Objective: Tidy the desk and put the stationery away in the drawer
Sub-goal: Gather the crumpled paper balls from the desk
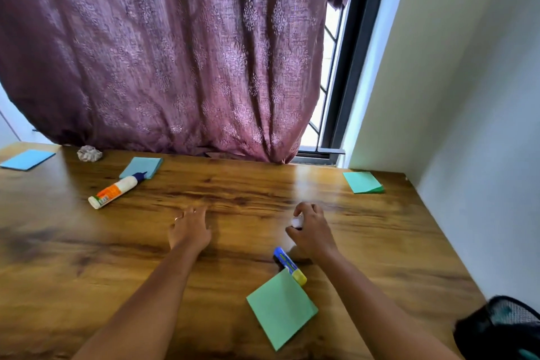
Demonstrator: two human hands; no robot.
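Early days, I judge: nearly everything lies out on the bench [263,184], and I see no drawer from here. My right hand [311,229], just beyond the glue stick [289,264], curls round a small white thing [297,222], too blurred to name. My left hand [190,228], out left of the glue stick, is spread with straight fingers and holds nothing. Now the count. Four paper pads: the near green pad [282,311] touching the glue stick's yellow end, the far green pad [363,182] well beyond it to the right, the first blue pad [141,167] well beyond it to the left, and the second blue pad [27,159] further left again. One glue bottle [117,190] against that first blue pad. One glue stick. One crumpled pale lump [89,153] between the blue pads. All of it, I reckon, is yet to be stowed.
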